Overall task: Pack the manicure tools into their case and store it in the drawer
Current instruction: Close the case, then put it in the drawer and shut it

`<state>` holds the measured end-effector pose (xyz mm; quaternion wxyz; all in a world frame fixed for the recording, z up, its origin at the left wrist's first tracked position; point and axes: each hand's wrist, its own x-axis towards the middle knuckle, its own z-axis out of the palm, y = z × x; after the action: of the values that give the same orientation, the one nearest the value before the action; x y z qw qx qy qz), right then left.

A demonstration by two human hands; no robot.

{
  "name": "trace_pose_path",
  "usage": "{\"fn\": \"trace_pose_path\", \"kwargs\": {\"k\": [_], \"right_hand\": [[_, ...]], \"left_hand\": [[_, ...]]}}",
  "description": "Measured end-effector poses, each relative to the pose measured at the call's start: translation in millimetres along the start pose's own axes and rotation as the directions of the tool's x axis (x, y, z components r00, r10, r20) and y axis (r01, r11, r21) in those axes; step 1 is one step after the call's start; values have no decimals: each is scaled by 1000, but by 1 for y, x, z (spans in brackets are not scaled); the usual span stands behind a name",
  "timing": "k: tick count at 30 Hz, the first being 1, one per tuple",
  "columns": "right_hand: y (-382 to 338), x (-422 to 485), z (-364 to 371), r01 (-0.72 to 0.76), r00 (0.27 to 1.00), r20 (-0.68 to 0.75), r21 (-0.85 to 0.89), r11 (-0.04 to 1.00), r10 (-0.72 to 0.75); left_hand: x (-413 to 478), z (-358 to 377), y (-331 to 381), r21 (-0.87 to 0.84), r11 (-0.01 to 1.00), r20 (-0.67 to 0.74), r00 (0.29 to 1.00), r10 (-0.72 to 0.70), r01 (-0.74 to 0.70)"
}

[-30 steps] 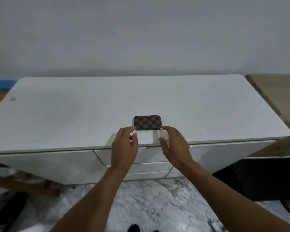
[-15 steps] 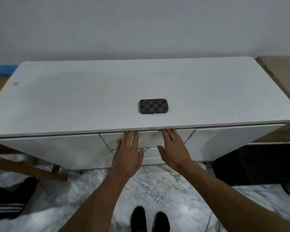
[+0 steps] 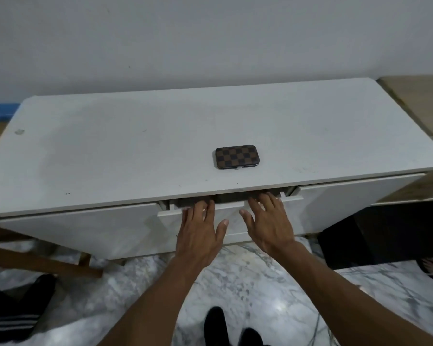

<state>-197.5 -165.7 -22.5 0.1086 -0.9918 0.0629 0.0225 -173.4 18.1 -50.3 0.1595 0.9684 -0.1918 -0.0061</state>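
**Drawer part-open, case on the cabinet top**

Closed checkered case (image 3: 236, 157) lies flat on the white cabinet top (image 3: 110, 151), near the front edge, roughly centred. Brown-and-black pattern, small metal clasp on its near side. Nothing touches it.

Top centre drawer (image 3: 233, 208) stands out a little from the cabinet front; a dark gap shows between its upper edge and the underside of the top. Interior too dark to make out.

Left hand (image 3: 200, 233): fingers together, tips hooked over the drawer's upper edge, thumb spread to the side against the drawer face. Right hand (image 3: 268, 223): same posture just beside it, fingers slightly fanned, tips in the gap. Both appear to grip the drawer front, though the fingertips are hidden in shadow.

Below: marbled floor (image 3: 248, 283), dark shoes (image 3: 215, 323) at bottom centre. A wooden surface (image 3: 420, 96) adjoins the cabinet on the right.
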Motion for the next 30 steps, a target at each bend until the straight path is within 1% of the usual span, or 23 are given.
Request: {"fn": "trace_pose_path", "kwargs": {"k": [2, 3, 5, 9, 14, 20, 26, 30], "right_hand": [[1, -10, -3, -45, 992, 124, 74, 996, 36], [2, -16, -3, -55, 982, 185, 81, 995, 39], [2, -29, -6, -44, 970, 240, 52, 998, 30], [2, -47, -5, -49, 968, 250, 52, 997, 34], [6, -81, -3, -30, 962, 272, 38, 999, 18], [5, -125, -1, -31, 962, 272, 58, 998, 15], [8, -149, -2, -9, 952, 307, 18, 1000, 3], [10, -161, -2, -2, 947, 322, 22, 1000, -6]], "left_hand": [[-13, 3, 3, -29, 1000, 37, 999, -9, 10], [-19, 3, 4, -47, 999, 65, 998, -16, 19], [-29, 1, 9, -61, 997, 124, 992, -39, 47], [-46, -7, 18, -12, 997, 205, 976, -74, 78], [-79, -5, 32, -23, 995, 220, 971, -94, 101], [-119, -11, 49, 39, 992, 257, 958, -124, 118], [-143, -14, 57, 50, 991, 277, 952, -134, 125], [-155, -15, 59, 48, 991, 296, 946, -135, 127]]}}
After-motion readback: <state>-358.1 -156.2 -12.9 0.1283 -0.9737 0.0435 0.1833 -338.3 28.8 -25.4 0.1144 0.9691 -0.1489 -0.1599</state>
